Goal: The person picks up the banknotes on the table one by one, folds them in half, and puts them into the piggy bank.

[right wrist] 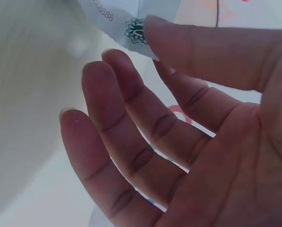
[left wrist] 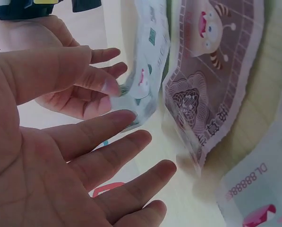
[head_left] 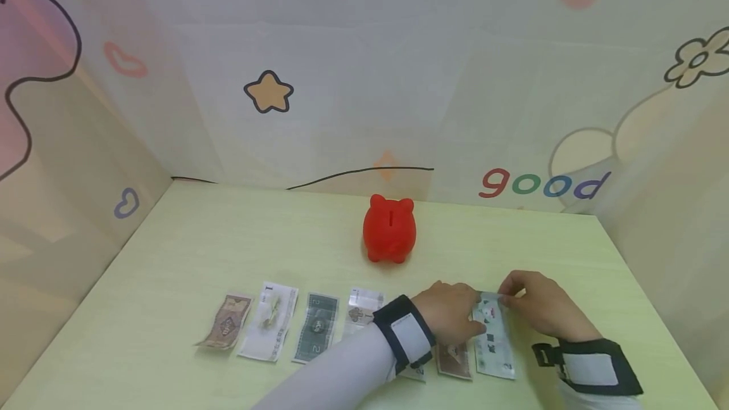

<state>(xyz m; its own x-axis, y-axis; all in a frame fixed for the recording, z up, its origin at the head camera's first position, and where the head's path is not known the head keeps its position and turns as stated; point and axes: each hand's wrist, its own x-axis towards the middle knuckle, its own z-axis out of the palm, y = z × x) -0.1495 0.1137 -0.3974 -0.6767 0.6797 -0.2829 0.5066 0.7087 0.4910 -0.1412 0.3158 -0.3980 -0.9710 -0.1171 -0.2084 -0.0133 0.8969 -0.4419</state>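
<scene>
Coloured paper notes (head_left: pixel 316 328) lie rowed toward the near edge of my pale-yellow surface (head_left: pixel 273 233); my right hand (head_left: pixel 541 306) pinches the pale-green rightmost note (head_left: pixel 494 350), unreleased; my left hand (head_left: pixel 450 312) spreads its fingers.

Piggy bank (head_left: pixel 390 233) on table (head_left: pixel 256 233), nr mid of back edge. Notes (head_left: pixel 317 328) in a row across table, farther from back edge than it — leftmost note (head_left: pixel 226 323) toward L edge, rightmost note (head_left: pixel 494 343) toward R edge, btwn L hand (head_left: pixel 450 312) & R hand (head_left: pixel 541 304), latter at its back-R corner.
</scene>
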